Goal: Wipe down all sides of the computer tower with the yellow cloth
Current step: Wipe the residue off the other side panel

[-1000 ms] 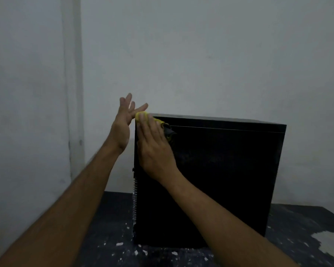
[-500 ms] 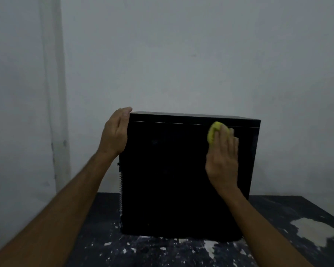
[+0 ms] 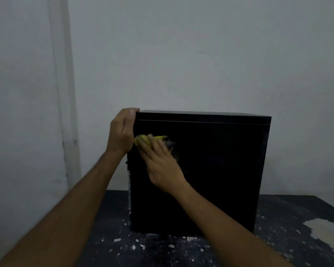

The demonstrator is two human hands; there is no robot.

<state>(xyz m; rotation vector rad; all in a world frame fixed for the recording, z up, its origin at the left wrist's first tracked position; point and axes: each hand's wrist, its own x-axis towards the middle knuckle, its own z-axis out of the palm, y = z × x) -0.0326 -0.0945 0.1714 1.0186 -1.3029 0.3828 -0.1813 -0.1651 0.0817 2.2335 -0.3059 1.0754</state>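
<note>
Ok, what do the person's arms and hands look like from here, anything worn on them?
Both forearms are bare up to the frame edge: no sleeves in view. The left hand and right hand wear no gloves, and no watch, bracelet or ring shows on either wrist or on the visible fingers. A short, unpainted thumbnail shows on the left hand. The light is dim, so finer marks cannot be told.

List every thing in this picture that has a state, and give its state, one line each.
Computer tower: upright on the table, side panel closed.
Yellow cloth: bunched, pressed against the tower's side.
Right hand: presses the cloth.
Left hand: grips the tower's top corner.
Table: dark, paint-flecked.
</note>
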